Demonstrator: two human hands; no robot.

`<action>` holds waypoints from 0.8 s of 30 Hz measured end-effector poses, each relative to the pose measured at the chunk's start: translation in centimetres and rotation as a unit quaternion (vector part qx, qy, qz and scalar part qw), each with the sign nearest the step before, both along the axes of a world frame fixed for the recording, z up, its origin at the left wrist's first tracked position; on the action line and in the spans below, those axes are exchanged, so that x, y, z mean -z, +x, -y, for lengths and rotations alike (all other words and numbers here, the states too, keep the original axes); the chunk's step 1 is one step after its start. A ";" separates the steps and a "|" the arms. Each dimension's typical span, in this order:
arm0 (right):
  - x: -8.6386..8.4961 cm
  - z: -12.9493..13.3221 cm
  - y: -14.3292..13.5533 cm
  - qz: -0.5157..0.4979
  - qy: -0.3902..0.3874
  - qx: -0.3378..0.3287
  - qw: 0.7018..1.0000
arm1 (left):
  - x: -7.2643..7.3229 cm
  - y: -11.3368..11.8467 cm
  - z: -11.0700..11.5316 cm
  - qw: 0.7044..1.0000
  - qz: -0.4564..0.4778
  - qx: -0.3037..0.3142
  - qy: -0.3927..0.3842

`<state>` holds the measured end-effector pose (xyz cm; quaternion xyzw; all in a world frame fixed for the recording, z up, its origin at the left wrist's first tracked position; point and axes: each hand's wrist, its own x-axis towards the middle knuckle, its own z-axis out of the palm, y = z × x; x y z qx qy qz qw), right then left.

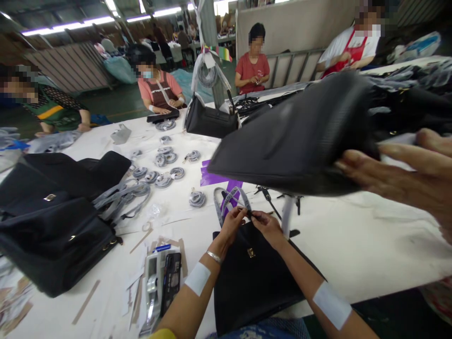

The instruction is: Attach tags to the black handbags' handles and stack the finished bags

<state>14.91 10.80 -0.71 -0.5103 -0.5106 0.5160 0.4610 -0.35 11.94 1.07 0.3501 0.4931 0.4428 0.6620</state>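
A black handbag (pixel 259 287) with a small gold clasp lies on the table against my body. Its handles (pixel 237 193), wrapped in clear plastic, stand up at the far edge. My left hand (pixel 233 223) is closed in a pinch on a small dark part at the base of the handles. Close beside it, my right hand (pixel 267 227) pinches the same spot, fingertips nearly touching the left's. The fingers partly hide the piece between them. Purple strips (pixel 213 175) and several black straps (pixel 270 202) lie just beyond the bag.
From the right, another person's hand (pixel 416 174) holds a blurred black bag (pixel 289 141) over the table. Black bags (pixel 52 226) are piled at left. A tape dispenser (pixel 152 287) stands by my left forearm. Several coiled wrapped straps (pixel 164 180) lie mid-table. Co-workers sit opposite.
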 end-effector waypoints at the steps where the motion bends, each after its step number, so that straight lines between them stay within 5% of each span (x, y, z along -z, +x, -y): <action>1: 0.0 0.0 0.1 0.018 0.017 0.001 1.000 | -0.1 -0.1 -0.1 1.000 0.002 -0.009 0.000; 9: -1.0 0.2 0.1 0.155 0.141 0.040 0.977 | -0.6 -0.8 -0.1 0.995 -0.058 0.015 0.085; 17: -1.3 0.4 0.3 0.208 0.168 0.011 0.963 | 0.2 -1.9 -0.1 0.966 -0.189 0.074 0.160; 24: -1.1 0.5 0.6 0.208 0.169 -0.001 0.963 | -0.2 -1.9 0.1 0.972 -0.175 0.079 0.137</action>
